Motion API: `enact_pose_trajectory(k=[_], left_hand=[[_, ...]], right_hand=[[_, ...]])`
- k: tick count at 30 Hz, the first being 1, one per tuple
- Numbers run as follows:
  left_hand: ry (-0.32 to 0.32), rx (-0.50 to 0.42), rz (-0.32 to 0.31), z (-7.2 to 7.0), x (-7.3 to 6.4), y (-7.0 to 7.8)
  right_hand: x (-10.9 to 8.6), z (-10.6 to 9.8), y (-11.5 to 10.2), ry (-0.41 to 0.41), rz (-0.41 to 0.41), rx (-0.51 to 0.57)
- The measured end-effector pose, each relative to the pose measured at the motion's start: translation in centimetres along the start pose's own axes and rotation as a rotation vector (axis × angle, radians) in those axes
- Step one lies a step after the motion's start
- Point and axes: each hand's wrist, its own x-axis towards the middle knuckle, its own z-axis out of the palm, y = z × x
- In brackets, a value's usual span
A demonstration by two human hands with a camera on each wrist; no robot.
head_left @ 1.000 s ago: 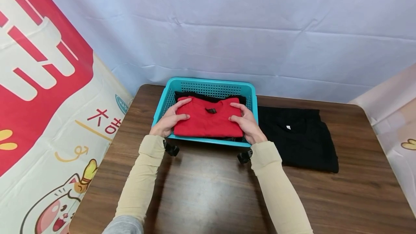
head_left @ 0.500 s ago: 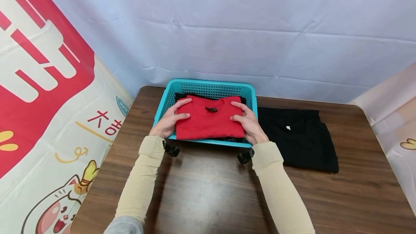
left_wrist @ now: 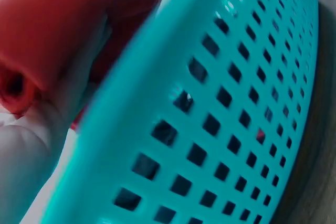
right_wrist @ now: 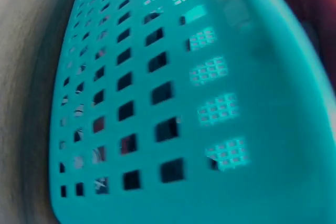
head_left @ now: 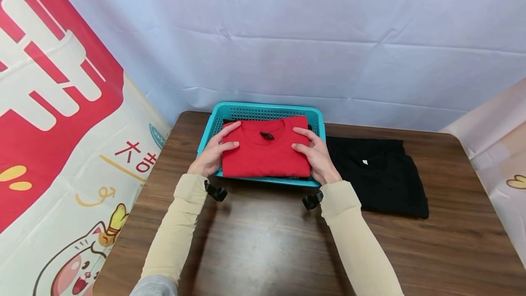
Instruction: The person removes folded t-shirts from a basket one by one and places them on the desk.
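A folded red T-shirt (head_left: 265, 154), with a dark label at its collar, lies level over the turquoise plastic basket (head_left: 263, 104). My left hand (head_left: 211, 152) grips its left side, thumb on top. On the opposite side my right hand (head_left: 316, 152) grips it the same way. The left wrist view has the rolled red cloth (left_wrist: 63, 30) above the basket rim, with part of the left hand (left_wrist: 31, 140) under it. In the right wrist view the basket wall (right_wrist: 262, 103) fills most of the picture. Dark cloth inside the basket is mostly hidden under the red T-shirt.
A folded black T-shirt (head_left: 382, 182) with a small white label lies on the wooden table (head_left: 255, 241), right of the basket. A pale cloth backdrop (head_left: 287, 49) hangs close behind the table. To the left hangs a printed red and white cloth (head_left: 82, 150).
The red T-shirt has risen slightly between both hands and covers more of the basket opening. Less dark cloth shows behind it. The black T-shirt stays put.
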Motion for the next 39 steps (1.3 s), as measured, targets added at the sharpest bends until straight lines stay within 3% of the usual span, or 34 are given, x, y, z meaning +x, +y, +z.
enact_pose_trajectory(k=[5,13,21,26,33,39], left_hand=[[-0.007,0.01,0.04,0.6,-0.6,1.0],[-0.009,0.183,0.091,1.1,-1.3,2.4],[-0.003,0.305,0.134,1.6,-2.0,3.1],[0.003,0.364,0.119,1.9,-2.6,3.5],[-0.016,0.294,0.069,2.4,-3.9,4.0],[-0.008,0.3,0.089,2.8,-4.8,3.8]], right_hand=[[-0.4,0.2,-0.9,-0.018,-0.054,-0.058],[-0.9,0.3,-2.0,-0.052,-0.12,-0.174],[-1.4,0.6,-3.0,-0.068,-0.109,-0.296],[-2.0,0.8,-3.3,-0.049,-0.122,-0.404],[-3.1,0.8,-3.8,-0.041,-0.146,-0.451],[-4.0,0.8,-3.9,-0.051,-0.172,-0.471]])
